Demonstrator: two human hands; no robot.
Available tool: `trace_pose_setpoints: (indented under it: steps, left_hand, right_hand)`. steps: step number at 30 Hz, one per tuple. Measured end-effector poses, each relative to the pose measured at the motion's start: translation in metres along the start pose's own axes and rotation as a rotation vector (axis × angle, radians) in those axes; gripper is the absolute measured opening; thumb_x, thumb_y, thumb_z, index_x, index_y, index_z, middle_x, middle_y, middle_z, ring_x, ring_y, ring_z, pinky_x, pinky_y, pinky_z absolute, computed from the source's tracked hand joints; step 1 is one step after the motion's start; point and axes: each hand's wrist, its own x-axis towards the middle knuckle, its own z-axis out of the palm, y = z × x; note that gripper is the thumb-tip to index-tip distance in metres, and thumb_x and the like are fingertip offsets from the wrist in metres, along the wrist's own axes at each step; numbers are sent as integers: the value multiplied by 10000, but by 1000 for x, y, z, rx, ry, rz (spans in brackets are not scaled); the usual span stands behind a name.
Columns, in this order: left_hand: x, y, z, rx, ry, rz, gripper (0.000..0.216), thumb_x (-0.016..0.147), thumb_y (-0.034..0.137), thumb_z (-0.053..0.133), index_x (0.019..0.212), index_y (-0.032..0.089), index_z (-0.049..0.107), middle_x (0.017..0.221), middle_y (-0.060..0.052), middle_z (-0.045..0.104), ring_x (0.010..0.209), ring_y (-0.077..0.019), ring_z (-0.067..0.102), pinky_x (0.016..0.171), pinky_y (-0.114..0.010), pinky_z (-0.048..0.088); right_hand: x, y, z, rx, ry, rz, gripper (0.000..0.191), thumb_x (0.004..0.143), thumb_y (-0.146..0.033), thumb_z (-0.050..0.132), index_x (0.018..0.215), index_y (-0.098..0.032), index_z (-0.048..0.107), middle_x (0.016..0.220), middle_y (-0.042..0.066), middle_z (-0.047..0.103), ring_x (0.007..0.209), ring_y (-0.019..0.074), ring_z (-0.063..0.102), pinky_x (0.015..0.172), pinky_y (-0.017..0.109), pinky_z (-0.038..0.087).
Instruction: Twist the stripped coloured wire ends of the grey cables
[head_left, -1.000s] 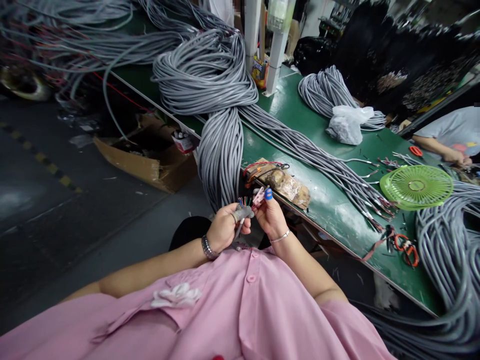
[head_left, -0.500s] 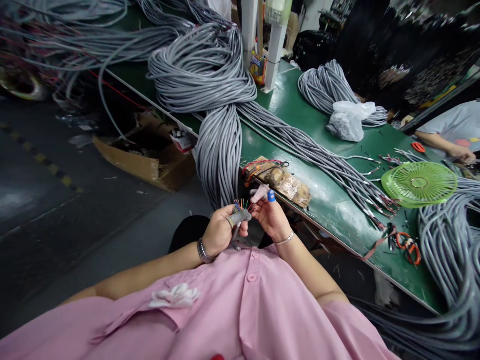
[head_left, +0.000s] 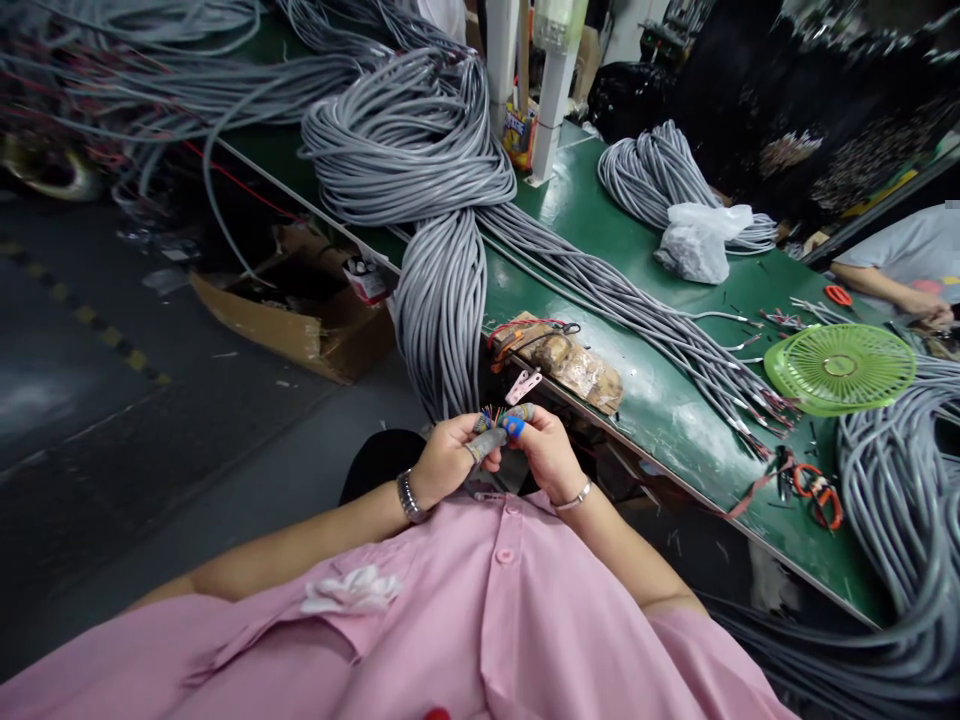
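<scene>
Low in front of my chest, my left hand [head_left: 448,458] is closed around the stripped end of a grey cable. Thin coloured wires [head_left: 493,412] fan upward from between my fingers. My right hand [head_left: 551,452] meets it, with thumb and forefinger pinched on these wires. There is a blue covering on my right thumb tip, and grey wraps cover several fingertips. Just beyond my hands, at the table edge, a pink clip [head_left: 523,386] shows, touched by neither hand. Most of the held cable is hidden by my hands.
Bundles of grey cable [head_left: 409,140] lie on the green table [head_left: 645,300] and hang over its edge. A taped wooden block [head_left: 577,368], a green fan [head_left: 840,368] and orange-handled scissors [head_left: 819,495] are there too. A carton [head_left: 300,335] stands left; another person's hand [head_left: 930,308] is far right.
My right hand has moved down and left from beside the pink clip, and its fingers have closed on the wires. My left hand has barely shifted.
</scene>
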Motion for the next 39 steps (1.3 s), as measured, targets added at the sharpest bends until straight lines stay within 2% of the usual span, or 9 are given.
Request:
trace_pose_setpoints:
  steps: [4,11,17,21,24,30,39]
  left_hand:
    - [-1,0,-3,8,20,19,210,737,344,700,666,158,633,583,-32,651,497,-149,611,508,-258,506]
    - [5,-10,2,-322,116,-62,199,703,314,710,686,155,592,522,-4,623,416,-112,553,450,-222,461]
    - [6,-6,0,-368,135,-42,182,721,302,699,711,148,602,503,11,607,396,-96,525,413,-200,425]
    - [5,1,1,-362,103,-32,176,732,298,703,715,143,622,499,17,598,382,-94,509,396,-207,426]
    - [8,2,5,-360,80,-35,170,740,293,699,714,143,624,496,17,597,378,-93,509,389,-203,423]
    - [12,-2,8,-334,65,-44,170,752,294,686,715,144,616,505,16,601,386,-95,520,392,-199,432]
    - [14,-5,8,-309,64,-49,191,744,312,689,710,141,609,501,12,594,386,-97,518,394,-206,428]
  right_hand:
    - [-1,-1,2,-29,14,-20,160,671,-288,779,728,-165,695,627,-16,609,538,80,466,518,215,373]
    - [1,4,2,-44,37,-41,161,680,-301,775,728,-174,688,616,-21,591,539,85,461,515,216,379]
    - [8,8,-15,-13,-54,8,233,632,-321,813,756,-174,681,680,-16,616,584,91,485,558,216,429]
    - [22,5,-23,206,-25,131,352,737,-513,702,847,-181,658,731,-5,623,559,81,484,559,223,463]
    - [33,-3,-19,249,-6,166,492,762,-640,606,886,-167,663,757,19,632,576,90,509,532,216,464]
    - [38,-10,-4,280,27,94,450,723,-595,683,829,-158,685,661,-10,575,549,74,455,516,192,445]
    - [39,-4,0,366,68,84,416,727,-554,706,837,-154,687,596,-35,518,528,72,425,508,189,431]
